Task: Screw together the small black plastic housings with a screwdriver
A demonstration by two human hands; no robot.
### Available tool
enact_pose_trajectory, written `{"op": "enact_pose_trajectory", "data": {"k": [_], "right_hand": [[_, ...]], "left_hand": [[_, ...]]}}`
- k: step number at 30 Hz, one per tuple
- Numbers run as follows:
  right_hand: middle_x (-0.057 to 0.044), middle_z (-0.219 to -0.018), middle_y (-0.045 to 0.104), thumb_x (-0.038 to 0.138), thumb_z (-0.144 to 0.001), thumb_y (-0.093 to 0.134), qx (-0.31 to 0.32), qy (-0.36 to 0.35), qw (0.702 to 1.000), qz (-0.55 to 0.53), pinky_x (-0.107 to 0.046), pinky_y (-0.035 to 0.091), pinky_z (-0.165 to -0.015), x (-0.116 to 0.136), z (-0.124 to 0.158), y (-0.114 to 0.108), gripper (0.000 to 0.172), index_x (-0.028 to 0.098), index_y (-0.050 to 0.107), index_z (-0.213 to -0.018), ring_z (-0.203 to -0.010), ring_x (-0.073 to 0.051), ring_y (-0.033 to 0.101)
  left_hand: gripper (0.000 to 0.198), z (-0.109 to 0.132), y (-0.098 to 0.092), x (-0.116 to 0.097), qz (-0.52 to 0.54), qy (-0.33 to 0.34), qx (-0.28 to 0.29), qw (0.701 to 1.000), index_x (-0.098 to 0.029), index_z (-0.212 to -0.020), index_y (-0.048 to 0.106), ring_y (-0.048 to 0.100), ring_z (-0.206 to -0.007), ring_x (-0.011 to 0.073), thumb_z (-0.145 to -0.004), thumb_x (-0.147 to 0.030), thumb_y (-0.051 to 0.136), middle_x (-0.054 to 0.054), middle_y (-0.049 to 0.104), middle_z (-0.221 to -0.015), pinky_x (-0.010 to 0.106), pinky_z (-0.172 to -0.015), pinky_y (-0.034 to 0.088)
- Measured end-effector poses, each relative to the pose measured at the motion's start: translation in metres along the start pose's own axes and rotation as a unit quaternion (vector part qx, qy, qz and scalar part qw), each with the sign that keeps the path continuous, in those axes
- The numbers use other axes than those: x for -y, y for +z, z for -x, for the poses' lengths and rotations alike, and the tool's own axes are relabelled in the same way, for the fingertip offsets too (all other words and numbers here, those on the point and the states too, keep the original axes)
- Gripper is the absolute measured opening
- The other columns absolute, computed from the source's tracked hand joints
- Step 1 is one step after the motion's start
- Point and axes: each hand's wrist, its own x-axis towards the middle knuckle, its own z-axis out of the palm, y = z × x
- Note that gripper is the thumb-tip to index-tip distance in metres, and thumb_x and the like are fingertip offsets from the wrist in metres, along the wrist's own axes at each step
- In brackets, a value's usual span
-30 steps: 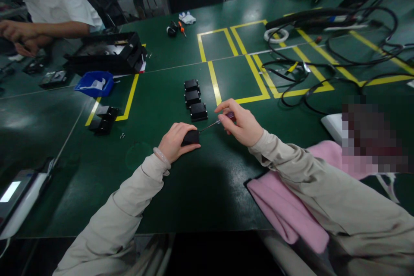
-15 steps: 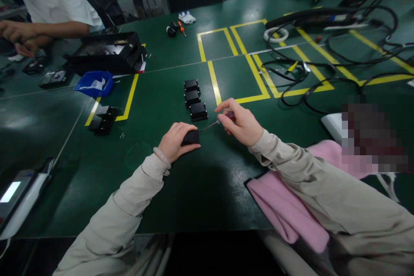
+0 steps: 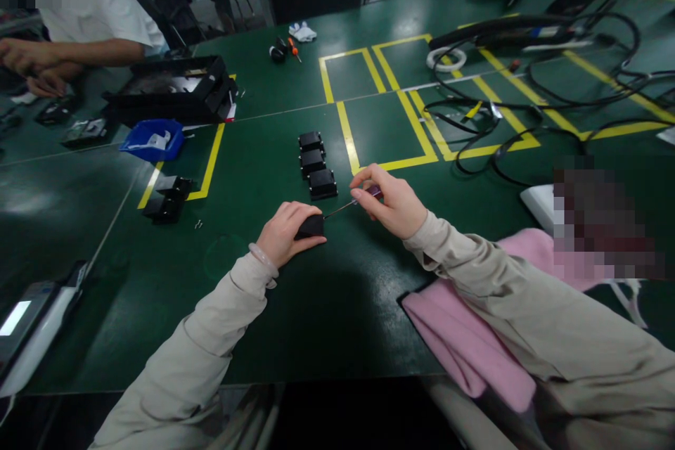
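Observation:
My left hand (image 3: 287, 230) grips a small black box-shaped part (image 3: 311, 226) on the green table, thumb on the near side and fingers over the far side. A screwdriver (image 3: 340, 209) is pinched in my right hand (image 3: 390, 200); its dark reddish handle lies in the fingers. The thin shaft points left, and its tip meets the right side of the black part. Just beyond stand three similar black parts (image 3: 312, 160) in a row, with small shiny spots at their sides. What the tip touches is too small to make out.
Small screws (image 3: 198, 224) lie left of my hand, near more black parts (image 3: 167, 200). A blue tray (image 3: 152, 140) and a large black case (image 3: 171, 88) stand farther left, by a co-worker. Black cables (image 3: 490, 105) sprawl at right; pink cloth (image 3: 464, 337) lies under my right forearm.
The hands, the black part and the screwdriver stay in nearly the same place. The fingers of my right hand have shifted slightly around the handle. The whole view has moved a little.

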Motion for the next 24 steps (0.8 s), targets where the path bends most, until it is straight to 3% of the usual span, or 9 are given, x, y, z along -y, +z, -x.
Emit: {"op": "enact_pose_trajectory", "data": {"k": [8,13,17,24], "right_hand": [[0.004,-0.067,0.053,0.033,-0.091,0.05,0.002,-0.002,1.0,0.001,-0.024,0.038,-0.062,-0.0001,0.0005,0.0,0.014,0.02,0.05,-0.089,-0.06,-0.01,0.052],[0.007,-0.061,0.047,0.026,-0.091,0.046,0.007,0.008,1.0,-0.021,-0.024,0.038,-0.06,0.0011,-0.0001,0.0014,0.008,0.02,0.047,-0.096,-0.052,-0.009,0.048],[0.008,-0.062,0.047,0.021,-0.088,0.047,0.003,0.009,1.0,-0.024,-0.025,0.039,-0.062,0.0026,0.0002,0.0016,0.014,0.02,0.043,-0.102,-0.052,-0.009,0.047],[0.006,-0.064,0.05,0.03,-0.092,0.047,0.017,-0.014,1.0,0.015,-0.024,0.038,-0.062,0.0037,0.0014,0.0006,0.011,0.019,0.047,-0.095,-0.054,-0.009,0.049]], "left_hand": [[0.043,0.0004,-0.0004,0.0013,-0.002,0.008,-0.001,1.0,-0.019,-0.115,0.056,0.057,-0.099,0.0241,-0.082,-0.044,0.068,0.008,0.064,-0.108,0.039,-0.087,0.047],[0.044,0.0006,0.0003,0.0016,-0.005,0.016,-0.003,1.0,-0.019,-0.117,0.056,0.056,-0.098,0.0239,-0.083,-0.043,0.067,0.008,0.063,-0.107,0.038,-0.086,0.047],[0.043,0.0002,0.0002,0.0008,-0.005,0.018,-0.009,1.0,-0.018,-0.117,0.058,0.056,-0.096,0.0235,-0.083,-0.044,0.066,0.009,0.063,-0.105,0.037,-0.085,0.047],[0.041,0.0002,0.0002,0.0011,-0.006,0.028,-0.012,1.0,-0.017,-0.115,0.058,0.055,-0.097,0.0233,-0.084,-0.044,0.065,0.009,0.063,-0.105,0.036,-0.085,0.047]]}}
